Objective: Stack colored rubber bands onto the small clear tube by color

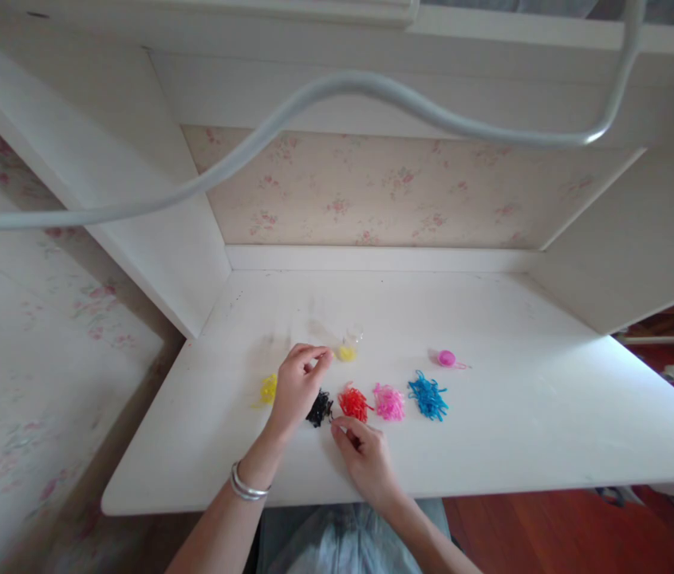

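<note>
My left hand (301, 384), with a silver bracelet on its wrist, is raised over the table with thumb and forefinger pinched together. Whatever lies in that pinch is too small to make out. Lower down, my right hand (368, 461) has its fingertips closed on what looks like a black rubber band at the edge of the black pile (318, 410). Beside that lie small piles of red bands (354, 403), pink bands (389, 402) and blue bands (428, 396). A yellow pile (268, 389) is partly hidden behind my left hand.
Beyond my hands are a small yellow heap (346, 354) and a clear round piece (355, 333). A pink round object (447, 359) with a thin tail lies to the right. The white table (528, 414) has side panels, and a pale cable (360, 82) crosses the upper view.
</note>
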`<state>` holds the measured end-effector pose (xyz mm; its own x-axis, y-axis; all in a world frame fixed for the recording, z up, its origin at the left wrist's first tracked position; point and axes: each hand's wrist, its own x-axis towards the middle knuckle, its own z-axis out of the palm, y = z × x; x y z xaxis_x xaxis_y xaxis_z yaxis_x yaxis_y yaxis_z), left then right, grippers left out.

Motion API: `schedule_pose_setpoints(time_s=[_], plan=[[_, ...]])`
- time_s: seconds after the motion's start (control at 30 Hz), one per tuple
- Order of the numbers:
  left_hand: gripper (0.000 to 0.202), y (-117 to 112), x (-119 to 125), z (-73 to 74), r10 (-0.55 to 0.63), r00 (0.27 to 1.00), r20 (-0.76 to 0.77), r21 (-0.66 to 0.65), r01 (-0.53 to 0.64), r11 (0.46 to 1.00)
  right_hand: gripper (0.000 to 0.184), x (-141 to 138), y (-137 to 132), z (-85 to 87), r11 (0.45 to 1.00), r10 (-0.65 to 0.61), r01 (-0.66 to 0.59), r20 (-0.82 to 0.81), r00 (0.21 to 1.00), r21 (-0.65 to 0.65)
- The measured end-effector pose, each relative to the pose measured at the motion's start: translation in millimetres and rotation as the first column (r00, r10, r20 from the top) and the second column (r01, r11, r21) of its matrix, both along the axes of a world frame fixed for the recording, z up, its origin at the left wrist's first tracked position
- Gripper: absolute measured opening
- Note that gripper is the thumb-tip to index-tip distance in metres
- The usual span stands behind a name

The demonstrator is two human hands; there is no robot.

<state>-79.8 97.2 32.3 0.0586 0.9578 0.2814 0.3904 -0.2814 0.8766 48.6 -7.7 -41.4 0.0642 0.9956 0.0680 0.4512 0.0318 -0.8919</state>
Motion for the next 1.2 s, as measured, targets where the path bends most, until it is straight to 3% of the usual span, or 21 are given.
schedule_pose_setpoints(time_s=[0.3, 0.63, 0.83, 1.07, 1.2], plan=[[0.027, 34.6, 38.3, 10.5, -0.046, 0.998, 0.036, 0.04, 0.045, 0.998, 0.028, 2.1, -2.6, 1.5, 0.999, 0.034, -0.035, 0.027, 0.999, 0.024], [0.028, 45.2, 46.2, 6.7, -0.036, 0.999, -0.021, 0.052, 0.037, 0.998, 0.025, 3.6, -2.1, 4.7, 0.998, 0.061, -0.062, 0.036, 0.998, 0.031], [0.028, 45.1, 46.4, 6.0, -0.091, 0.994, -0.053, 0.029, 0.093, 0.995, 0.024, 3.6, -3.1, 3.8, 0.998, 0.057, -0.058, 0.033, 0.998, 0.03], [0.025, 20.0, 21.2, 9.7, 0.011, 1.0, -0.028, 0.045, -0.01, 0.999, 0.024, 4.1, -3.2, 5.6, 0.997, 0.072, -0.072, 0.046, 0.996, -0.009], [0.026, -14.0, -22.2, -13.3, 0.094, 0.985, -0.146, 0.021, -0.092, 0.996, 0.023, 5.1, -3.8, 5.4, 0.996, 0.091, -0.091, 0.063, 0.994, -0.011]])
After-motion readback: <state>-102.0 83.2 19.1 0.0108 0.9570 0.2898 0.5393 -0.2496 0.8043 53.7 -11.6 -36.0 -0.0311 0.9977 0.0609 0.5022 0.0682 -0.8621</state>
